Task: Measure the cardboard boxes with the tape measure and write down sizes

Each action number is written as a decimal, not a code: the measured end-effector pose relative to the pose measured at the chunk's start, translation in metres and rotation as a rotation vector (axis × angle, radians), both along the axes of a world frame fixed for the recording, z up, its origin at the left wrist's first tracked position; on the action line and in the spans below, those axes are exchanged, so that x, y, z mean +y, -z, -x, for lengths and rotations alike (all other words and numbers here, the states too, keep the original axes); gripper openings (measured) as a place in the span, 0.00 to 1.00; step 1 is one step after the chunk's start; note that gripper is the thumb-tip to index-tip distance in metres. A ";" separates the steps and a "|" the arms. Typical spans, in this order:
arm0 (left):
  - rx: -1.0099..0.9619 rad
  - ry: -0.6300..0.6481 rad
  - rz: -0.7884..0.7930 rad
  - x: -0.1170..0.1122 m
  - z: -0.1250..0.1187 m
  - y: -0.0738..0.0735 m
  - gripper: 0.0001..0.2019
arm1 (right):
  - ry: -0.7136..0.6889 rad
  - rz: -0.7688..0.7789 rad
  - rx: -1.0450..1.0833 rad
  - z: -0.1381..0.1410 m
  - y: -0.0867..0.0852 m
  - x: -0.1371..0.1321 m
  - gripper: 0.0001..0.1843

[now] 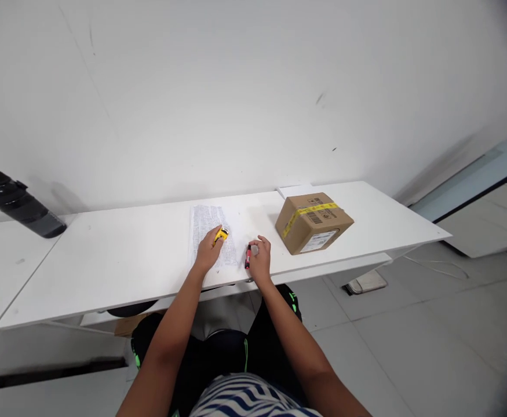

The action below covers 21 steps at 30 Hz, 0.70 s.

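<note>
Left hand (208, 250): closing around the yellow tool (221, 234), gripping between thumb and fingers, reaching over the printed sheet (204, 217).
Right hand (261, 260): curling around the red-and-black tool (248, 257), holding at the thumb side, hovering or resting just right of the sheet, near the front edge of the desk (118, 255); not showing clearly enough to tell which.
Grip: probably going best by holding each tool firmly around the body without squeezing, leaving both ends uncovered and pointing away from the opposite fingers.
Wrists: likely working more steadily by resting lightly on the desk, moving slowly, and watching both tools together.
Sheet under the left hand: probably sliding easily, so calling for a light touch rather than pressing and dragging.
Yellow tool: looking compact and bright, showing a silvery patch and dark marks at the far end, partly hiding behind the fingers; not revealing enough to tell its exact kind.
Red-and-black tool: looking short and slim, showing red along the body and black near the upper end, running lengthwise toward the desk's front edge.
Cardboard box (294, 223): sitting on the desk right of both hands, standing apart from them, wearing yellow tape (323, 207) across the top and a white label (320, 241) on the near side.
Black bottle (25, 207): standing well apart at far left, near the wall (236, 98).
</note>
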<state>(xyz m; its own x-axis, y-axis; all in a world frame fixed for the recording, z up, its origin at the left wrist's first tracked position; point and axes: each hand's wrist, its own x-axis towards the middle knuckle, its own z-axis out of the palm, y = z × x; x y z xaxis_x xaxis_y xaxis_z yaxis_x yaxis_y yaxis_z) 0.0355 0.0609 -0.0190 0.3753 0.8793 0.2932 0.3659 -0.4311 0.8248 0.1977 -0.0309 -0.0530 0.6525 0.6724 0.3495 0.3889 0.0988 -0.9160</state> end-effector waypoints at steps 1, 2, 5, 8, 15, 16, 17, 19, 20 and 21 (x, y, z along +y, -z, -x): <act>0.027 0.018 -0.013 0.000 0.000 -0.001 0.24 | 0.017 -0.005 0.008 0.000 -0.001 0.000 0.13; 0.045 0.034 -0.029 0.000 0.000 -0.001 0.24 | 0.028 -0.012 0.012 -0.001 -0.001 0.000 0.12; 0.027 0.037 -0.025 0.000 -0.001 0.000 0.26 | -0.030 0.001 0.028 -0.001 -0.003 0.000 0.12; -0.037 -0.013 0.058 0.001 -0.003 0.001 0.26 | -0.096 0.098 0.067 0.000 -0.005 -0.001 0.13; -0.024 -0.054 0.073 0.001 -0.007 0.001 0.28 | 0.010 0.160 0.090 0.002 -0.011 -0.002 0.33; -0.020 -0.051 0.071 0.001 -0.007 0.001 0.28 | 0.013 0.164 0.085 0.002 -0.011 -0.003 0.35; -0.020 -0.048 0.068 0.001 -0.007 0.001 0.28 | 0.014 0.168 0.077 0.002 -0.012 -0.003 0.36; -0.035 -0.054 0.067 0.001 -0.006 0.001 0.28 | 0.007 0.178 0.058 0.002 -0.012 -0.002 0.36; -0.046 -0.065 0.071 0.001 -0.006 0.001 0.28 | 0.000 0.179 0.046 0.002 -0.012 -0.001 0.36; -0.053 -0.079 0.078 0.000 -0.005 0.000 0.29 | -0.010 0.175 0.030 0.002 -0.011 0.000 0.35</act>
<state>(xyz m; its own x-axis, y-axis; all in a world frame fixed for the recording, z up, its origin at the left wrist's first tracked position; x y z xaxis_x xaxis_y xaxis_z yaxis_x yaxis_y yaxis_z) 0.0410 0.0610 -0.0189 0.2897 0.9263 0.2408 0.3511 -0.3369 0.8737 0.1957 -0.0308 -0.0420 0.6542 0.7276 0.2065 0.3605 -0.0599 -0.9308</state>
